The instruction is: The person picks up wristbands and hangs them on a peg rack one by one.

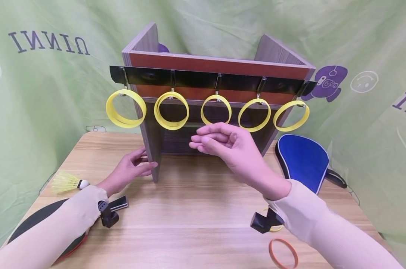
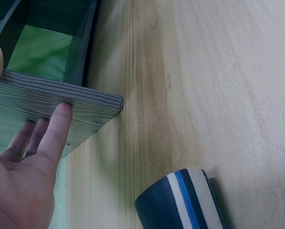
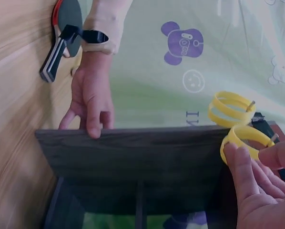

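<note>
A grey wood-grain stand [image 1: 152, 130] carries a black strip [image 1: 196, 79] with metal hooks across its red front board. Yellow silicone wristbands [image 1: 126, 124] hang from several hooks; the second hook from the left seems to bear more than one. My left hand [image 1: 130, 170] holds the stand's left side panel [image 2: 95, 107] low down, with its thumb at the front edge and its fingers against the outer face. My right hand [image 1: 234, 149] is raised before the stand, just below the middle wristband [image 1: 216, 98], fingers loosely bent and nothing held.
A blue paddle case [image 1: 303, 160] lies at the table's right. Near my right sleeve are a red-orange wristband [image 1: 272, 254] and a partly hidden yellow one [image 1: 276, 228]. At left lie a yellow shuttlecock [image 1: 66, 182] and a table tennis paddle [image 1: 38, 220] beneath my left forearm.
</note>
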`<move>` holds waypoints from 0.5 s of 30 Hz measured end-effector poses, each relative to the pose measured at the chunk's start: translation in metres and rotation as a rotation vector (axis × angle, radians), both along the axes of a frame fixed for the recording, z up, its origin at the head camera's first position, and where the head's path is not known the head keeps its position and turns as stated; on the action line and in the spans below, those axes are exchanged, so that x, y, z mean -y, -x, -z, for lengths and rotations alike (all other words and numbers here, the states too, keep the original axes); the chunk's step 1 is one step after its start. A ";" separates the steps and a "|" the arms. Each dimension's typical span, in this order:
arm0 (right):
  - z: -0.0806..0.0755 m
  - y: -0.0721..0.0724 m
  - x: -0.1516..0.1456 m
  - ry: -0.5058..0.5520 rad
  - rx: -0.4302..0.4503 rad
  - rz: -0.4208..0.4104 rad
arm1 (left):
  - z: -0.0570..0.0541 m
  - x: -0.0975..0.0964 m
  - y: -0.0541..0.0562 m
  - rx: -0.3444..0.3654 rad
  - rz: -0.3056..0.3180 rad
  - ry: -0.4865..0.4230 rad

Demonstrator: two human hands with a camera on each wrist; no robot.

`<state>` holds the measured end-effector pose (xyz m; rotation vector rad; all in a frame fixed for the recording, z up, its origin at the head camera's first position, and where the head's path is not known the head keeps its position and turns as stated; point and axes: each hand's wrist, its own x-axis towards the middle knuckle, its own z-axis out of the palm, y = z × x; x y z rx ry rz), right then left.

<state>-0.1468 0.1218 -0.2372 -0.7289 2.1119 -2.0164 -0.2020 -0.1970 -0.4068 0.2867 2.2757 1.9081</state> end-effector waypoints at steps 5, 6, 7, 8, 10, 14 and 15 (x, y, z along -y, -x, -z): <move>0.005 -0.005 -0.024 -0.110 -0.005 -0.027 | 0.000 0.001 0.000 -0.001 -0.001 0.001; 0.007 -0.006 -0.030 -0.139 -0.009 -0.035 | 0.000 0.002 0.000 -0.003 -0.002 0.002; 0.008 -0.007 -0.035 -0.163 -0.012 -0.042 | -0.001 0.002 0.000 -0.005 -0.003 0.003; 0.010 -0.008 -0.040 -0.189 -0.021 -0.049 | -0.001 0.002 0.000 -0.007 -0.004 0.004; 0.015 -0.009 -0.051 -0.248 -0.044 -0.055 | -0.001 0.001 -0.001 -0.009 -0.005 0.003; 0.029 -0.012 -0.072 -0.337 -0.076 -0.063 | -0.002 0.001 -0.001 -0.012 -0.006 0.008; 0.034 -0.012 -0.078 -0.354 -0.077 -0.065 | -0.002 0.000 -0.002 -0.012 -0.007 0.008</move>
